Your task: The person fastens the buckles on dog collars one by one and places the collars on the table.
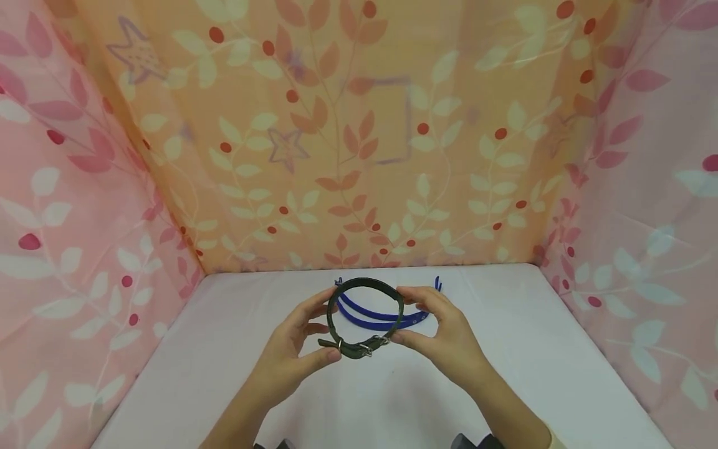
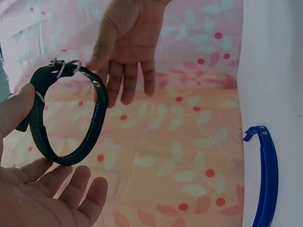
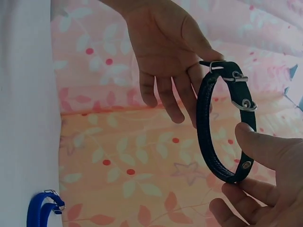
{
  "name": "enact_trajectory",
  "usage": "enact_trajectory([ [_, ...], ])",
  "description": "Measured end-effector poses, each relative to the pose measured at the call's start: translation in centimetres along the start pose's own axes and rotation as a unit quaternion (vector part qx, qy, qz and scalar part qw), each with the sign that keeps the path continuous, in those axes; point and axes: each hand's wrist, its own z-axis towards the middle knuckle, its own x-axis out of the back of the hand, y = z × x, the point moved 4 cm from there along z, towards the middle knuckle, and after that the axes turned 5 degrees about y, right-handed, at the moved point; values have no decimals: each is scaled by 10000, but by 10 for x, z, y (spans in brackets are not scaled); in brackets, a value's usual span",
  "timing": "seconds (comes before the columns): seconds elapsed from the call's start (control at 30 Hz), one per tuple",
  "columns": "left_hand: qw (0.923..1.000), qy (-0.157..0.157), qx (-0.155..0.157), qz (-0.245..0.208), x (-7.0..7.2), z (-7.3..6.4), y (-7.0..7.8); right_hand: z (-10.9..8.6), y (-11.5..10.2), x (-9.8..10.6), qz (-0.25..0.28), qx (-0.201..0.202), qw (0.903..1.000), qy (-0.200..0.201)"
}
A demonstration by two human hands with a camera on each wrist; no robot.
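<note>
A dark green buckled collar, closed into a ring, is held up above the white table between both hands. Its metal buckle and a D-ring are at the bottom of the loop in the head view. My left hand pinches the loop's left side, thumb low near the strap's free end and fingers higher up. On the right side, my right hand grips the loop between thumb and fingers. In the right wrist view, metal eyelets show on the collar.
Behind the held collar, a blue strap with eyelets lies curved on the white table. Patterned cloth walls with leaves and red dots enclose the table at the back and both sides.
</note>
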Motion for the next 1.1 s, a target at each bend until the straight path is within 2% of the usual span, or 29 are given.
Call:
enact_trajectory([
  [0.3,9996,205,6,178,18,-9,-24,1,12,-28,621,-418,9968,-279],
  [0.63,9984,291,380,296,43,-25,-51,6,22,-68,790,-622,9936,-518],
  [0.87,9959,380,529,627,61,-34,-64,8,31,-96,924,-767,9901,-733],
  [0.97,9942,408,708,697,68,-36,-68,10,34,-106,980,-793,9891,-760],
  [1.1,9940,371,762,689,75,-39,-76,12,37,-118,849,-834,9899,-765],
])
